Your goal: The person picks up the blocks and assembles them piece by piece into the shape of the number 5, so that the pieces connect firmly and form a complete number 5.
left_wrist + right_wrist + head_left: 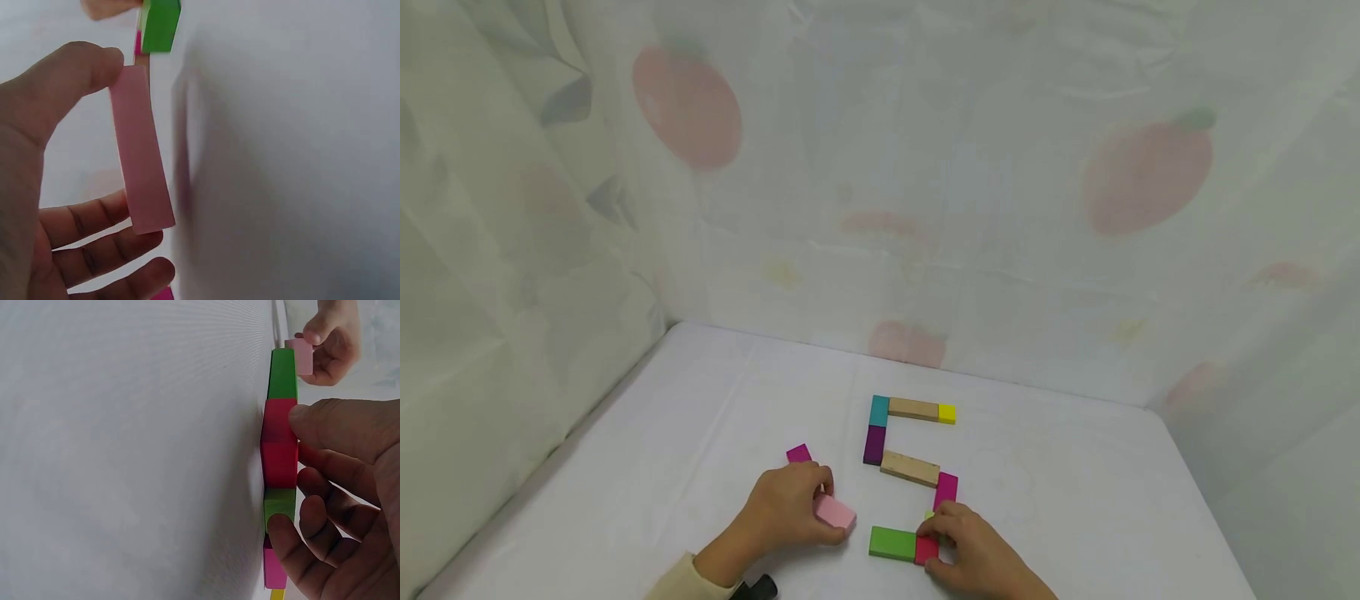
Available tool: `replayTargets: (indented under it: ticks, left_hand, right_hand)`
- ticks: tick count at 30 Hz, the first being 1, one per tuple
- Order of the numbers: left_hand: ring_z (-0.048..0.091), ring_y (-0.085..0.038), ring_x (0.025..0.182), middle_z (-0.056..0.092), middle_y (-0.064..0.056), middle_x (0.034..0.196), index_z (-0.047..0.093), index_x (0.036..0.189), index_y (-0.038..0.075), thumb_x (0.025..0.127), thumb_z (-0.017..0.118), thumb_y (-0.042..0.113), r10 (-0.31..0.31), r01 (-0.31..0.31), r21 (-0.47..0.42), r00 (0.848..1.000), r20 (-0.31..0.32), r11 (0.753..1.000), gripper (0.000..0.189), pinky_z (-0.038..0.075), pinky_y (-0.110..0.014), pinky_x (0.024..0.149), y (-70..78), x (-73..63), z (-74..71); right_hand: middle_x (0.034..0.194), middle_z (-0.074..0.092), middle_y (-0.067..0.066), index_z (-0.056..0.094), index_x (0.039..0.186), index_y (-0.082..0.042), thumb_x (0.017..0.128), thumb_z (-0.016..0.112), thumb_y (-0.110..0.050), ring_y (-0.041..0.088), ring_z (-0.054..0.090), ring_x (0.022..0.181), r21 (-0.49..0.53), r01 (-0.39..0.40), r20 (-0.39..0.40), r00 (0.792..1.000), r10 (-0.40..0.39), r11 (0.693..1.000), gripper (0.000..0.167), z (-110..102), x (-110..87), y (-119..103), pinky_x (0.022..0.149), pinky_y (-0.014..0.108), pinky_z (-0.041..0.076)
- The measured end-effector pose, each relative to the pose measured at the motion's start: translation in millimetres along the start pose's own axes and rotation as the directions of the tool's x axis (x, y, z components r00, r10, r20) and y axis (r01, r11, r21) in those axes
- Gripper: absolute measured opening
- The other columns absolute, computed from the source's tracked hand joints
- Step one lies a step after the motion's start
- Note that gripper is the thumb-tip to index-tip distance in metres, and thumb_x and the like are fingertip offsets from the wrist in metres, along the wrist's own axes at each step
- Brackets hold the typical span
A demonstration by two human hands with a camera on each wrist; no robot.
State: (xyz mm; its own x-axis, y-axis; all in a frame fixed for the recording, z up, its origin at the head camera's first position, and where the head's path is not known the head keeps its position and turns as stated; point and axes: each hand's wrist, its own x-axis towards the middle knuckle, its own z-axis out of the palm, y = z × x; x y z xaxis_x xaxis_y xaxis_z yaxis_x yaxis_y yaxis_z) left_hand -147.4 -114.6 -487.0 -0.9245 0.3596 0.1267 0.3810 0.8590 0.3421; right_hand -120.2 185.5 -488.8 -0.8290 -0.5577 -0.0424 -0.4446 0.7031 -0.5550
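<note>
My left hand (790,506) pinches a pink rectangular block (142,150) between thumb and fingers; a shadow lies beside the block on the white cloth. A magenta block (799,453) lies just beyond that hand. My right hand (973,550) grips the red block (280,442) at the near end of a bent row, the thumb at one end of it. One of its fingertips touches the light green block (279,503) alongside. Joined to the red block is a longer green block (892,543), pointing toward the pink one.
The row continues away through a magenta block (946,490), a plain wooden block (910,468), a purple block (874,445), a teal block (879,411), another wooden block (913,408) and a yellow block (947,414). A printed curtain (962,208) hangs behind the white table (1075,500).
</note>
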Motion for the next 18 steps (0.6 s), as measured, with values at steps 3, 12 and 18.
replayTargets:
  ticks: [3, 12, 18]
  left_hand:
    - [0.037, 0.003, 0.058, 0.043, 0.019, 0.063, 0.056, 0.075, 0.027, 0.059, 0.077, 0.063, 0.03, -0.03, 0.016, 1.0, 0.001, 0.999, 0.045, 0.029, -0.019, 0.049, 7.0, -0.2, 3.1]
    - [0.039, 0.001, 0.06, 0.045, 0.017, 0.067, 0.057, 0.077, 0.026, 0.06, 0.077, 0.065, 0.044, -0.046, 0.035, 0.997, 0.059, 0.998, 0.046, 0.031, -0.02, 0.05, 13.2, 2.4, 7.3]
    - [0.042, 0.002, 0.067, 0.051, 0.016, 0.077, 0.063, 0.084, 0.027, 0.061, 0.08, 0.058, 0.076, -0.074, -0.025, 0.993, 0.087, 0.997, 0.042, 0.034, -0.019, 0.053, 6.5, 2.4, 3.6]
  right_hand:
    - [0.092, 0.055, -0.018, 0.07, 0.104, -0.026, 0.081, 0.076, -0.03, -0.002, 0.046, 0.082, -0.005, -0.014, 0.005, 1.0, 0.014, 1.0, 0.025, 0, 0.5, 0, 0.069, 0.016, 0.046]
    - [0.091, 0.055, -0.017, 0.07, 0.104, -0.023, 0.08, 0.076, -0.027, -0.002, 0.046, 0.08, -0.013, 0.022, -0.02, 1.0, -0.022, 1.0, 0.024, 1, 1.1, 0, 0.067, 0.015, 0.045]
    - [0.089, 0.055, -0.017, 0.07, 0.103, -0.022, 0.08, 0.076, -0.027, -0.002, 0.046, 0.079, 0.0, 0.034, -0.02, 0.999, -0.034, 0.999, 0.024, 1, 1.6, 1, 0.066, 0.015, 0.044]
